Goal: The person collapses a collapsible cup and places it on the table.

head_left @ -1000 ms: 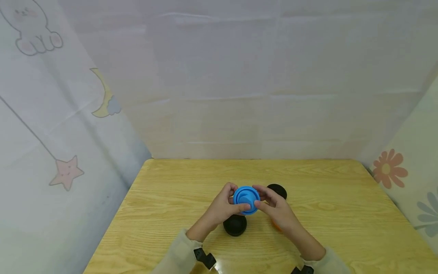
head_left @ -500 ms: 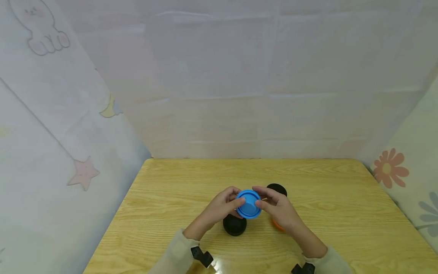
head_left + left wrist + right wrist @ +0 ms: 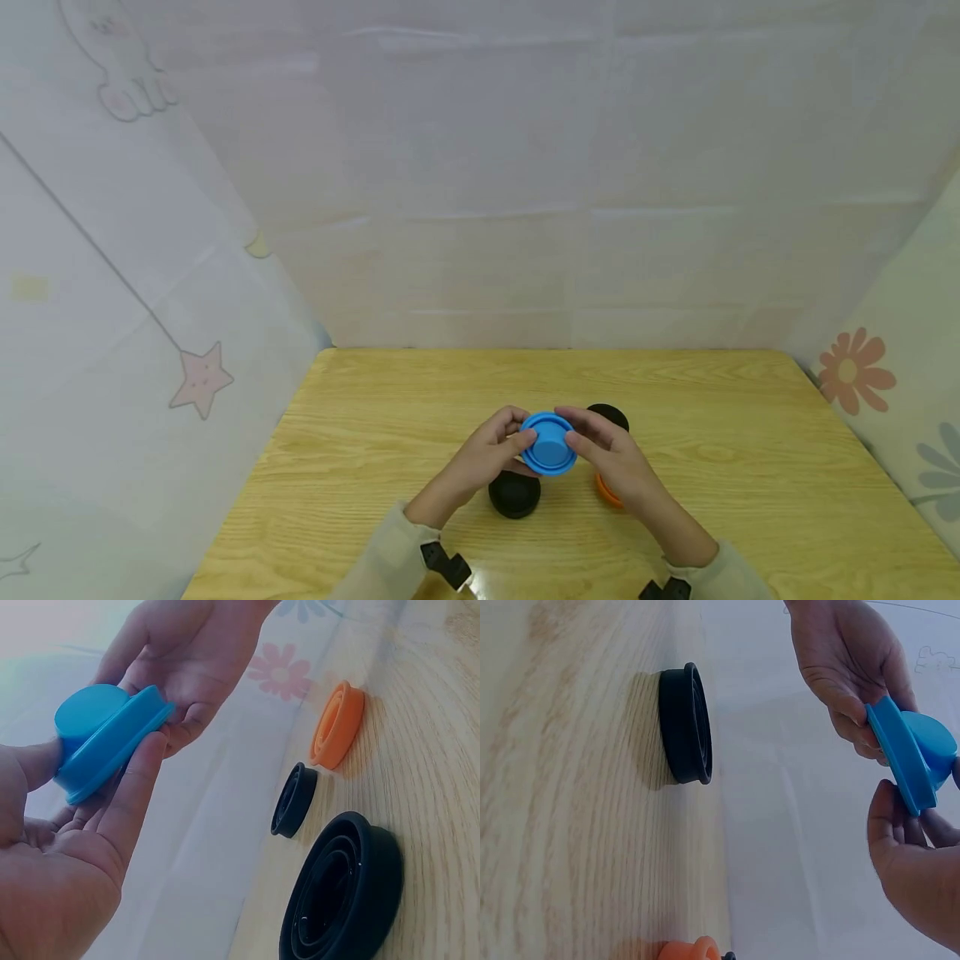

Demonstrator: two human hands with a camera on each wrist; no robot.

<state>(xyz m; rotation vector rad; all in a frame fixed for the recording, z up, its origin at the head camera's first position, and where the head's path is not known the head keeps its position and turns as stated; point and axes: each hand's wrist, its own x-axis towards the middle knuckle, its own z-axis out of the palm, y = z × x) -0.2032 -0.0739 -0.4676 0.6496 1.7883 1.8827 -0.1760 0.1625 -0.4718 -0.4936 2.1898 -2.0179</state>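
A blue collapsible cup (image 3: 550, 450), ringed and soft-looking, is held above the table between both hands. Its rounded base bulges out from a wider stepped rim, plain in the left wrist view. My left hand (image 3: 477, 457) pinches the left side, thumb on the ringed face and fingers behind. On the opposite side my right hand (image 3: 617, 457) grips the rim between thumb and fingers. Below the left hand sits a black collapsed cup (image 3: 514, 495). Another black cup (image 3: 609, 417) lies beyond the right hand, and an orange cup (image 3: 609, 492) is partly hidden by the right wrist.
The wooden table (image 3: 375, 400) reaches back to a pale cloth wall (image 3: 480, 208). Printed cloth also hangs along the left and right sides. Each wrist carries a small black camera.
The blue cup has shifted slightly right and turned in the hands; its middle now shows as an even, rounded bulge. My left thumb has moved up the ringed face. The left cloth's print appears shifted right.
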